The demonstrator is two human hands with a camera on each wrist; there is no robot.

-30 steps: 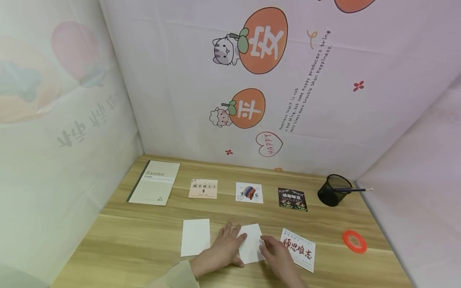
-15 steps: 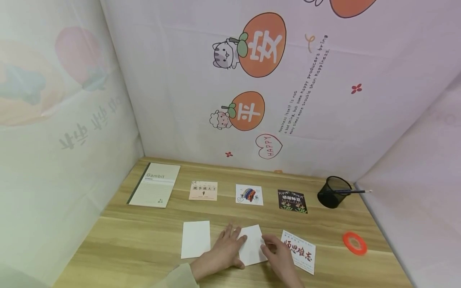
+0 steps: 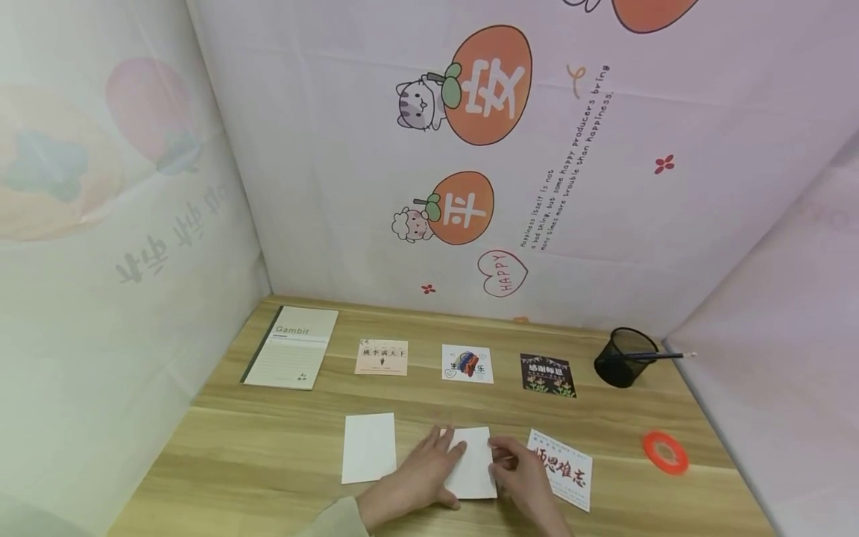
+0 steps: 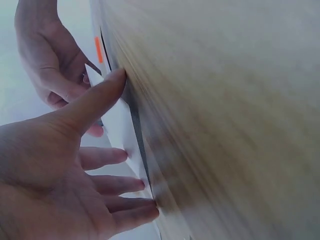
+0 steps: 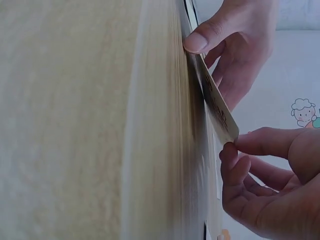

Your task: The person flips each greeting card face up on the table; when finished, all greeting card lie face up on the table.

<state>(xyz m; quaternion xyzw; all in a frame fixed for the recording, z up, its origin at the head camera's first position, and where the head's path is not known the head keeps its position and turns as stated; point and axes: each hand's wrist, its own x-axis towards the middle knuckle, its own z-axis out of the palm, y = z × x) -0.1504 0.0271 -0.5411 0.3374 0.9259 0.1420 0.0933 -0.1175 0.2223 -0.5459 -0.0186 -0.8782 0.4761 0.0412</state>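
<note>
A card [image 3: 473,466], plain white on top, lies in front of me between both hands in the head view. My left hand [image 3: 427,470] rests along its left side, fingers spread and mostly straight, thumb at the near end. My right hand [image 3: 522,477] pinches the right edge between thumb and forefinger. In the right wrist view the card [image 5: 220,107] tilts, its pinched end raised off the wooden table and print showing on its underside. The left wrist view has the left fingertips [image 4: 135,185] right at the card's edge, close to the tabletop.
Left of the left hand lies another blank white card [image 3: 369,447]; a card with red lettering [image 3: 562,470] is at right. Farther back are a notebook [image 3: 291,347], printed cards [image 3: 381,358] and a black mesh pen cup [image 3: 614,365]. An orange-red tape roll [image 3: 666,453] lies far right.
The white card between the hands has turned slightly and now sits straighter, with its far edge a little nearer me. Both hands have shifted slightly with it.
</note>
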